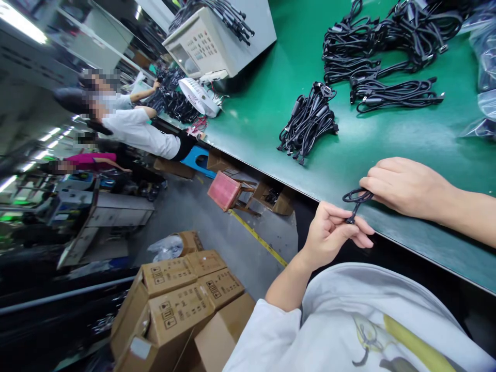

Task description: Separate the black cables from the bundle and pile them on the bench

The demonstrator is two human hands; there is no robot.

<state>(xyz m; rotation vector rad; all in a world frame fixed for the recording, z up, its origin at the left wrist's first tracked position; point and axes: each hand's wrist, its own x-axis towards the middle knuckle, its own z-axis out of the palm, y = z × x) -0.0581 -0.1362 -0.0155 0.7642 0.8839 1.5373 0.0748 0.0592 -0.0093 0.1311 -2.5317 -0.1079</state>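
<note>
A black cable (354, 196), coiled into a small loop, is held between both hands at the front edge of the green table. My left hand (333, 230) pinches the connector end of it between thumb and fingers. With curled fingers, my right hand (405, 186) grips the coil just above the tabletop; part of the cable is hidden under that hand. Beyond my hands lies a bundle of black cables (308, 121). Farther right rests another cable bundle (399, 95), beside a larger pile of cables (411, 33).
Clear plastic bags (486, 67) lie at the table's right. A beige instrument (209, 46) and a small white fan (197, 95) stand farther along. Cardboard boxes (182, 299) and a red-topped stool (225, 190) are on the floor. Other people work in the background.
</note>
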